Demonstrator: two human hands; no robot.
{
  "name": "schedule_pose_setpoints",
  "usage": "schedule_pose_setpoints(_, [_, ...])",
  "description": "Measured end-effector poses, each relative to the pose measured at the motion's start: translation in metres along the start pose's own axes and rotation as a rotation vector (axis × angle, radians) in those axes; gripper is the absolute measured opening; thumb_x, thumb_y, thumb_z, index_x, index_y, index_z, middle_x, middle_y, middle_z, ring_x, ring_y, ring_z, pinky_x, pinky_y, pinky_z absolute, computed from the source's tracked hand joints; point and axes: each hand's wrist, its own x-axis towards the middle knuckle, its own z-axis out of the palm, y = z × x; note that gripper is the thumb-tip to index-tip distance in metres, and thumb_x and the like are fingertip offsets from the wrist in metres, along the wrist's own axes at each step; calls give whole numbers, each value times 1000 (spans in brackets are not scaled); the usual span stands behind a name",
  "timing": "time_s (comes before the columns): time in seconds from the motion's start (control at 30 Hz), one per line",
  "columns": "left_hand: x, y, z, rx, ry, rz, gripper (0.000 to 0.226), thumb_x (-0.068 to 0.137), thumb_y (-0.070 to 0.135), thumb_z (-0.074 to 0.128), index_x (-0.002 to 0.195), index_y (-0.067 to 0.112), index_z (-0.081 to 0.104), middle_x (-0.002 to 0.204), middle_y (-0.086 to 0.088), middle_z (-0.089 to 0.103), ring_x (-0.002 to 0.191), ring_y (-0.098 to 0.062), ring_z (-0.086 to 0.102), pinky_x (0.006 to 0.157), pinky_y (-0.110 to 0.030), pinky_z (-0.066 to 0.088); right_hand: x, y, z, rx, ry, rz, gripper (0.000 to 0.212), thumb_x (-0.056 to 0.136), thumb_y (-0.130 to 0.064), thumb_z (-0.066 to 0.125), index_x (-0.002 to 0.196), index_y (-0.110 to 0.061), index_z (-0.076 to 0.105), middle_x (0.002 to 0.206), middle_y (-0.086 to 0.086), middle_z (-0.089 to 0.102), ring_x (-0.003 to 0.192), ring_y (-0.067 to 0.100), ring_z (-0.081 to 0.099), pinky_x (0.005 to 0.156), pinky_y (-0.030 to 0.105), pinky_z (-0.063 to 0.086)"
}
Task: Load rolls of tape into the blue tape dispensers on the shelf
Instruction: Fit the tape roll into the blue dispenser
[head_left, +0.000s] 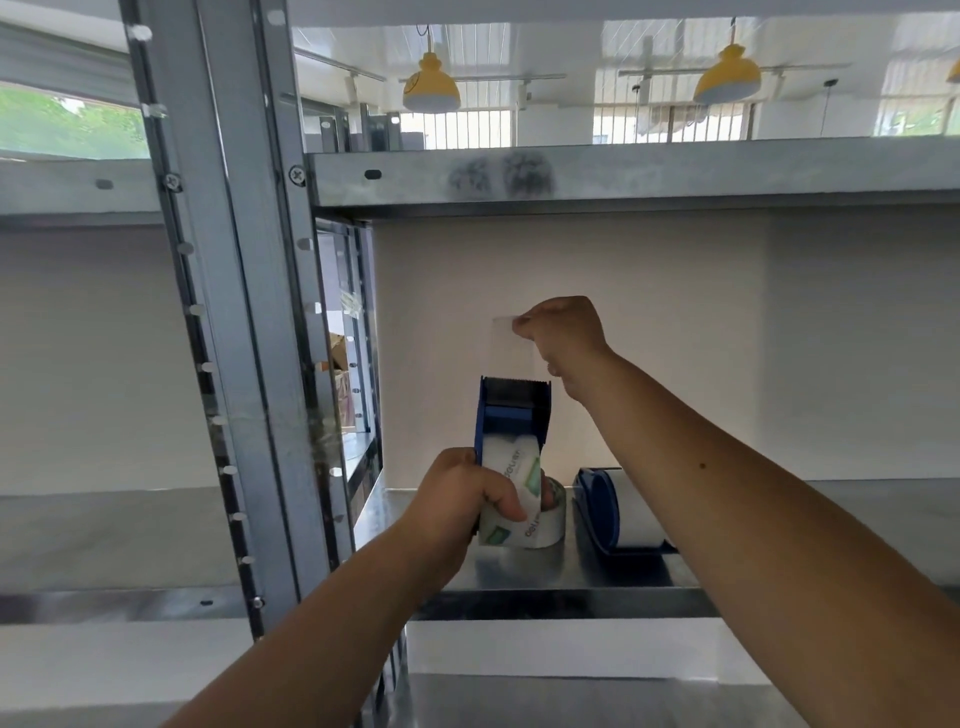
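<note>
My left hand (457, 499) grips a blue tape dispenser (511, 413) held upright above the metal shelf (519, 577), fingers curled round the clear tape roll (511, 478) seated in it. A strip of clear tape (511, 345) runs up from the dispenser's toothed blade. My right hand (563, 338) pinches the strip's free end above the dispenser. Behind my left hand a loose tape roll (550, 522) stands on the shelf. A second blue dispenser (605, 512) with a roll in it lies on the shelf to the right.
A grey steel upright (234, 312) of the rack stands at the left. The upper shelf beam (623, 171) crosses overhead. A white wall backs the shelf bay. Cardboard boxes (340, 364) show through the gap beside the upright.
</note>
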Motion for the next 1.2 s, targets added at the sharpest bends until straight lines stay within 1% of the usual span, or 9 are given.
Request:
schedule_pose_setpoints(0.07, [-3,2,-1,-13,-3,7,56,32,1,68,86,-14,67,89,-33,66,81,-42,71,77,-50,59,10,-1,0,13,27,39,17,90,-13,73,75,-15,68,69,1,59,58,14,50,51,26,37])
schedule_pose_setpoints(0.17, [-7,1,-3,-47,-15,-3,82,28,10,71,100,-28,58,99,-45,63,93,-57,69,90,-66,53,20,-2,-1,28,63,82,11,92,-17,73,84,-9,69,81,11,64,65,23,56,50,28,38])
schedule_pose_setpoints(0.33, [-6,3,-10,-93,-49,3,94,29,15,70,110,-30,56,103,-39,65,92,-44,66,91,-61,47,13,11,1,54,74,137,9,90,-11,71,84,-6,66,75,15,61,65,27,55,48,27,37])
schedule_pose_setpoints(0.47, [-4,24,-18,-154,-96,76,44,48,5,59,85,-8,79,88,-23,73,74,-33,72,81,-41,56,-2,28,1,73,-1,251,13,89,-3,64,76,-7,64,72,14,61,60,26,57,50,28,42])
schedule_pose_setpoints(0.6, [-1,57,-19,-286,-132,143,40,57,5,51,82,0,82,86,-19,74,70,-28,73,83,-39,53,-23,36,12,428,-128,265,31,95,6,45,80,-7,68,68,11,65,52,21,61,49,27,49])
schedule_pose_setpoints(0.8, [-3,87,-15,-329,-76,224,34,78,4,40,92,-2,71,77,-16,74,68,-26,70,78,-34,53,-50,39,11,826,-359,314,25,73,7,54,90,2,71,105,22,69,94,35,65,94,51,55])
schedule_pose_setpoints(0.9, [-2,87,-18,-319,-32,225,34,88,4,35,89,1,69,74,-13,74,70,-27,68,76,-34,53,-64,42,13,958,-437,348,43,80,-2,55,121,6,67,125,24,66,111,41,64,94,50,58])
schedule_pose_setpoints(1.0, [-5,80,-21,-305,-4,198,29,89,6,40,89,4,69,73,-13,73,70,-29,67,77,-37,53,-79,46,20,1002,-393,439,34,101,-18,53,118,5,70,119,22,73,103,39,71,86,49,63])
schedule_pose_setpoints(1.2, [0,53,-33,-214,183,109,21,96,23,63,99,4,72,88,-18,72,77,-35,70,82,-45,58,-107,64,50,1006,-326,652,28,106,-4,49,125,7,67,118,28,73,102,41,72,65,47,66])
